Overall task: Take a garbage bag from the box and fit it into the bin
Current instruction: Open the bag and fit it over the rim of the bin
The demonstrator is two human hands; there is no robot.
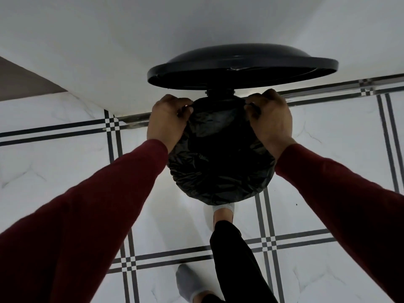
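A round pedal bin stands on the floor against the white wall, its black lid [242, 66] raised on the hinge at the back. A crinkled black garbage bag [218, 158] covers the bin's mouth and hangs over its rim, hiding the bin body. My left hand [168, 119] pinches the bag's edge at the back left of the rim. My right hand [271, 119] pinches the edge at the back right. The box is not in view.
White marble floor tiles [65, 171] with black stripe borders surround the bin. One foot in a grey sock [220, 213] presses at the bin's front base; the other foot [190, 283] stands behind. A white wall [153, 29] rises behind the bin.
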